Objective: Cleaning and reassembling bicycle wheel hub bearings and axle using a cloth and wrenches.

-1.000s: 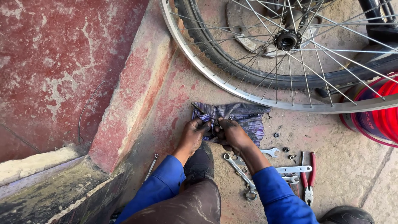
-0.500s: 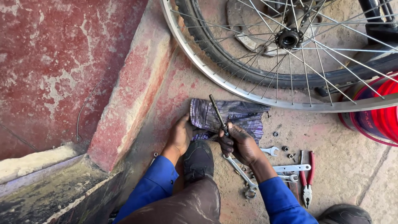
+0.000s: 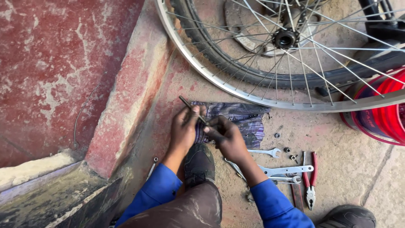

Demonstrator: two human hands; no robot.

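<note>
Thin dark metal rod (image 3: 190, 108), held at a slant just above the floor, between both hands, over the near edge of a crumpled purple-grey cloth (image 3: 240, 120). Left hand (image 3: 184, 128) closed around the upper part of the rod, fingers curled tight. Right hand (image 3: 225, 136) pinched shut on the lower end, likely to keep the rod from slipping. Blue sleeves on both arms, a dusty black shoe (image 3: 198, 164) right under the hands.

Just beside, on the gritty concrete floor (image 3: 346, 169): flat shiny silver spanners (image 3: 278, 171), red-handled pliers (image 3: 310, 179), and a few small dark round nuts (image 3: 289, 152). All within easy reach, likely laid there to stay handy. Cloth spread flat, probably to keep little parts out of the dust.

Further off, a big bicycle wheel (image 3: 270, 90) with a smooth silver rim, thin straight spokes and a black rubber tyre. At the right edge, a shiny red round tub (image 3: 379, 112). To the left, a rough red wall (image 3: 50, 67) with flaking paint.
</note>
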